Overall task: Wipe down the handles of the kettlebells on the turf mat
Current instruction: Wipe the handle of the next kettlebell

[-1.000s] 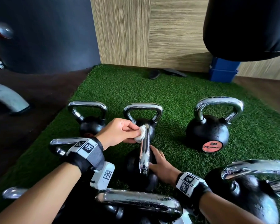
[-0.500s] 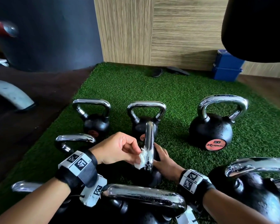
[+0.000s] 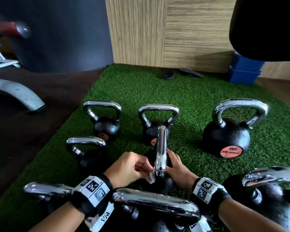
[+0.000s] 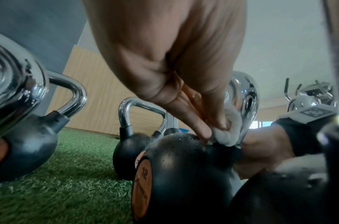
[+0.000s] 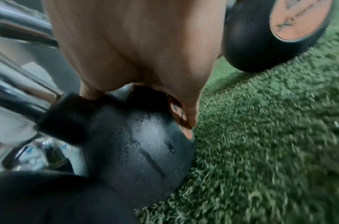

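Observation:
Several black kettlebells with chrome handles stand on the green turf mat [image 3: 199,97]. The middle one, marked 12 [image 4: 176,169], has its handle [image 3: 161,148] edge-on to me. My left hand [image 3: 131,166] pinches a small white wipe [image 3: 150,178] against the near lower end of that handle, just above the ball; the left wrist view shows the wipe [image 4: 229,130] pressed to the chrome. My right hand [image 3: 177,168] grips the ball of the same kettlebell [image 5: 141,144] from the right, fingers reaching over to its orange label.
Other kettlebells stand at back left [image 3: 105,126], back middle [image 3: 157,113] and back right [image 3: 228,138], marked 20, and on the left [image 3: 85,148]. Two chrome handles [image 3: 157,205] [image 3: 273,174] lie close under my wrists. A blue box [image 3: 243,72], a hanging black bag [image 3: 264,27] and a bench foot [image 3: 18,94] border the mat.
My left hand has slid the wipe down the handle from its far top to the near lower end. My right hand stays on the ball.

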A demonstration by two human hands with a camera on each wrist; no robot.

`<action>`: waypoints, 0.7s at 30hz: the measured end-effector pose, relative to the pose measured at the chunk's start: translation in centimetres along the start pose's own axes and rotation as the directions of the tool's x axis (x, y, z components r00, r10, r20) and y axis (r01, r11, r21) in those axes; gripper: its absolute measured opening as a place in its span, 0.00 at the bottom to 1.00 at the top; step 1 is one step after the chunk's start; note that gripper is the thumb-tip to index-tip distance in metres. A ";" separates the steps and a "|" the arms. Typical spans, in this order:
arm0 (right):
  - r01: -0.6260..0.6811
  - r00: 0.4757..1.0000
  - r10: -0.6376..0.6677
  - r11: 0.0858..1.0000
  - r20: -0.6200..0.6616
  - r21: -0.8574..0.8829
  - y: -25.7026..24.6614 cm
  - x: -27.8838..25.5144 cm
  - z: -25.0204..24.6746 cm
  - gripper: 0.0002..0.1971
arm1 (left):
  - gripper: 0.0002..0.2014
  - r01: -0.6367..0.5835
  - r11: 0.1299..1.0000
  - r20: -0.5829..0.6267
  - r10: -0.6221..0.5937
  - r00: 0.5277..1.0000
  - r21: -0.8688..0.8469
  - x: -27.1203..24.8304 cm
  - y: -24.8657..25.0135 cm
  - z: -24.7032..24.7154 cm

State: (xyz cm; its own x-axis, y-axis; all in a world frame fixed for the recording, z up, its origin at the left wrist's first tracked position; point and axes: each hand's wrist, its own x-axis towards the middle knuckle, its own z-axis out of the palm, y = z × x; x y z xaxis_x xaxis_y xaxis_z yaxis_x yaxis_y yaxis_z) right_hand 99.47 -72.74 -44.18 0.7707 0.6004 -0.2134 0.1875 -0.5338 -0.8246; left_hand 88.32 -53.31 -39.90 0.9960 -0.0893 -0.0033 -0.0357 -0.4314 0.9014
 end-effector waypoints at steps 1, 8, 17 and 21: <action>-0.005 1.000 0.005 1.000 0.012 -0.029 -0.2 0.0 -0.2 0.42 | 0.09 0.002 1.000 0.011 -0.002 1.000 0.000 0.0 -0.1 -0.1; 0.127 0.901 -0.188 0.976 -0.391 -0.175 -4.7 -0.6 -4.4 0.09 | 0.09 -0.066 0.997 -0.177 0.059 0.982 -0.029 0.9 3.0 -3.7; 0.587 0.724 -0.621 0.784 -0.302 -0.203 -11.6 -3.8 -5.8 0.22 | 0.08 -0.133 0.896 -0.280 0.011 0.960 -0.423 2.2 7.3 -5.7; 0.604 0.688 -0.625 0.775 -0.368 -0.187 -12.0 -3.6 -5.3 0.19 | 0.14 -0.097 0.914 -0.286 -0.022 0.958 -0.393 2.3 7.6 -5.8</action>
State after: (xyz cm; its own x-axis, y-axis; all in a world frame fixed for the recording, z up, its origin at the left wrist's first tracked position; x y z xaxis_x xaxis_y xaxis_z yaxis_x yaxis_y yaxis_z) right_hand 97.66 -71.59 -30.73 0.6372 0.5281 0.5613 0.7245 -0.1621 -0.6700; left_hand 90.86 -51.56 -30.56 0.9783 0.1808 0.1010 -0.0966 -0.0327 0.9948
